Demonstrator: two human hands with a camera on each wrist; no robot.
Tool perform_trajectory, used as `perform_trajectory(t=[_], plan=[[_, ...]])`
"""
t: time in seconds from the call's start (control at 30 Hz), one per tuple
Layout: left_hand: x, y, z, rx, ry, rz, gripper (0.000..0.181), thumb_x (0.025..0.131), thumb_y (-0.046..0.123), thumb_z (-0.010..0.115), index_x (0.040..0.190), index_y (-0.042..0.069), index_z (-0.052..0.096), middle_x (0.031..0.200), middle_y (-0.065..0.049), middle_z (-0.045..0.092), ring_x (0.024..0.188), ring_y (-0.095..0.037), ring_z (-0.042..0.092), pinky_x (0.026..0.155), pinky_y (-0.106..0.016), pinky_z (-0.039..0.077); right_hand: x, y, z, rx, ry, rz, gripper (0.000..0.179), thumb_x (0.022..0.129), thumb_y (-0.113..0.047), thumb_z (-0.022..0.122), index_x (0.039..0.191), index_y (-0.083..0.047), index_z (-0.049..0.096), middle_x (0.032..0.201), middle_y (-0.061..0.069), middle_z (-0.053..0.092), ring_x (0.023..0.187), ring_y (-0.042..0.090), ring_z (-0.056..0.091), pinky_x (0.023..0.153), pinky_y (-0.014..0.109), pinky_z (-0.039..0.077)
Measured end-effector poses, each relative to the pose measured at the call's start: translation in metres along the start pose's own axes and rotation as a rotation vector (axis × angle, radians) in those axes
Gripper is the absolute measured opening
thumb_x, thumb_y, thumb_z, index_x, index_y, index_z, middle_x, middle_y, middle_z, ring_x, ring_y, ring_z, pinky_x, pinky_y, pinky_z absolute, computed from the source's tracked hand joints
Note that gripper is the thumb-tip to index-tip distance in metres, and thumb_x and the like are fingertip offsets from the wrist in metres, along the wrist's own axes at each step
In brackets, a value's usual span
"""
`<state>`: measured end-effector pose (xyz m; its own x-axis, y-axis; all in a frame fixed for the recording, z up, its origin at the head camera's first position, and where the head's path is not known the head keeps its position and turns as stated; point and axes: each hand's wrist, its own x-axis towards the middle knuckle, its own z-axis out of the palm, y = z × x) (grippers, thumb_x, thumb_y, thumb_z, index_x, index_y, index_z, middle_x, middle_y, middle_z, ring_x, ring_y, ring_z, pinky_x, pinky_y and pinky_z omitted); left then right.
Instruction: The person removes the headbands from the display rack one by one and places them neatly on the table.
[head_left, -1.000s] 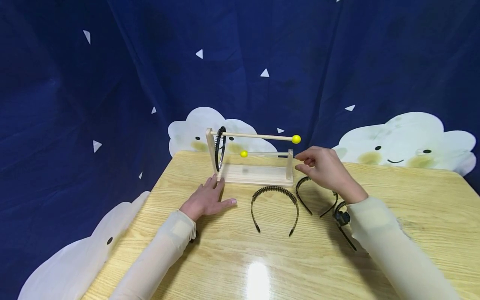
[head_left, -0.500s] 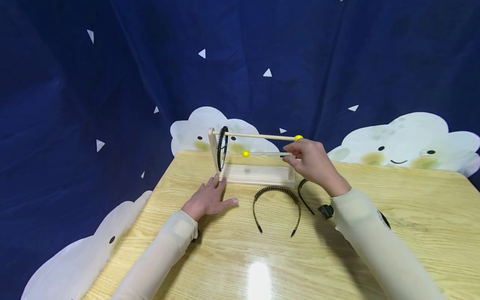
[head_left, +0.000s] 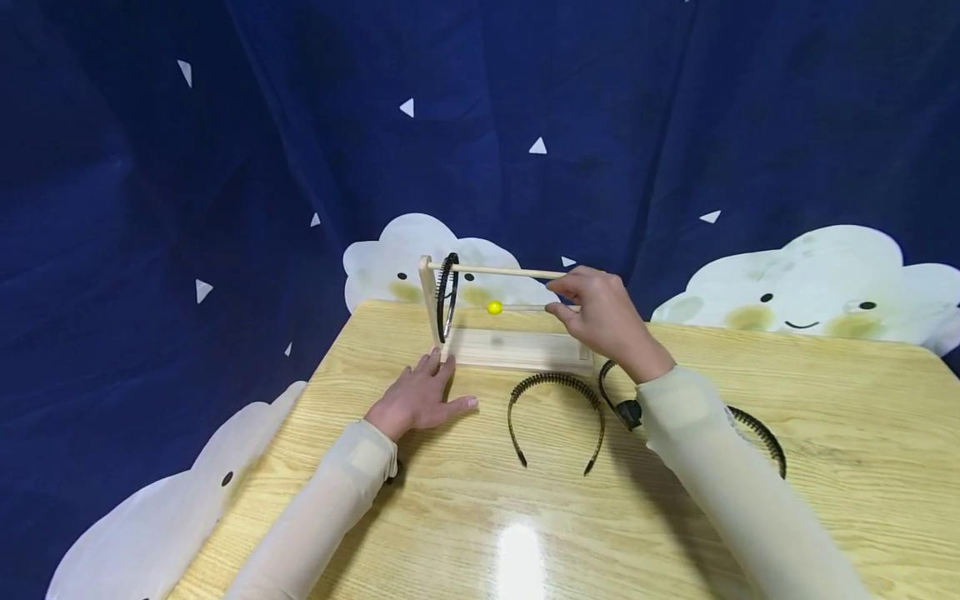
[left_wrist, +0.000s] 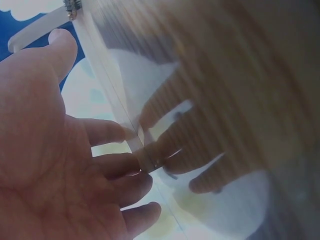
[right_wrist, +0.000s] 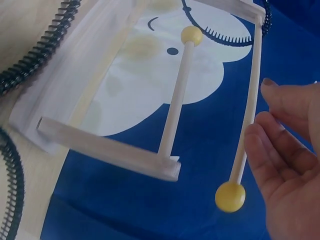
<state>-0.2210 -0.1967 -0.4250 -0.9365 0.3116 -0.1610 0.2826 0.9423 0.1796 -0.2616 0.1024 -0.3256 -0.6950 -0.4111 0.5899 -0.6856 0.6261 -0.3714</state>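
Note:
A pale wooden rack [head_left: 517, 350] stands on the table with two yellow-tipped rods at different heights. From the upper rod [head_left: 502, 271], near the left post, hangs a black toothed headband [head_left: 442, 300]. My right hand [head_left: 603, 312] is at the right part of the rack, thumb and fingers parted with nothing between them. In the right wrist view its fingertips [right_wrist: 254, 134] are right at the upper rod, above its yellow ball [right_wrist: 230, 196]. My left hand [head_left: 420, 396] lies with spread fingers on the table, fingertips at the left end of the rack's base.
A brown toothed headband [head_left: 555, 380] lies on the table before the rack. Two more dark headbands are to its right, one [head_left: 606, 379] partly behind the right wrist, another [head_left: 765, 433] partly behind the sleeve. A blue curtain with white clouds [head_left: 810, 283] hangs behind the table.
My right hand has moved left and slightly up, from beside the right post to the upper rod, now covering its yellow ball in the head view. The left hand has stayed in place.

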Motion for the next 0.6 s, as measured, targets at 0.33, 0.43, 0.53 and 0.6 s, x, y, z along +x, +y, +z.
perform_trajectory(t=[0.33, 0.43, 0.53, 0.6], plan=[[-0.001, 0.0, 0.0, -0.011, -0.003, -0.011, 0.096, 0.094, 0.073, 0.046, 0.16, 0.007, 0.027, 0.164, -0.023, 0.011, 0.149, -0.041, 0.017, 0.117, -0.06, 0.02, 0.016, -0.008, 0.015, -0.01, -0.012, -0.041, 0.023, 0.088, -0.007, 0.078, 0.109, 0.001, 0.076, 0.096, 0.011, 0.07, 0.082, 0.027, 0.06, 0.072, 0.04, 0.049], [-0.001, 0.0, 0.001, -0.02, 0.0, -0.009, 0.096, 0.094, 0.073, 0.046, 0.16, 0.007, 0.027, 0.164, -0.023, 0.011, 0.149, -0.041, 0.017, 0.116, -0.06, 0.02, 0.02, -0.01, 0.018, -0.018, -0.01, -0.043, 0.023, 0.088, -0.007, 0.079, 0.109, 0.001, 0.076, 0.099, 0.011, 0.071, 0.087, 0.028, 0.063, 0.076, 0.041, 0.051], [0.0, -0.001, 0.001, -0.018, -0.011, -0.015, 0.096, 0.093, 0.075, 0.044, 0.16, 0.008, 0.024, 0.165, -0.02, 0.008, 0.15, -0.039, 0.015, 0.117, -0.059, 0.019, 0.024, -0.013, 0.021, -0.031, -0.005, -0.049, 0.024, 0.087, -0.008, 0.079, 0.109, 0.001, 0.076, 0.101, 0.012, 0.071, 0.089, 0.027, 0.064, 0.078, 0.041, 0.053], [0.0, -0.001, 0.0, -0.02, -0.011, -0.016, 0.096, 0.094, 0.074, 0.044, 0.16, 0.008, 0.025, 0.165, -0.021, 0.009, 0.15, -0.039, 0.016, 0.117, -0.06, 0.02, 0.027, -0.015, 0.024, -0.039, -0.003, -0.057, 0.024, 0.087, -0.008, 0.08, 0.109, 0.001, 0.076, 0.102, 0.012, 0.071, 0.091, 0.028, 0.065, 0.08, 0.042, 0.054]])
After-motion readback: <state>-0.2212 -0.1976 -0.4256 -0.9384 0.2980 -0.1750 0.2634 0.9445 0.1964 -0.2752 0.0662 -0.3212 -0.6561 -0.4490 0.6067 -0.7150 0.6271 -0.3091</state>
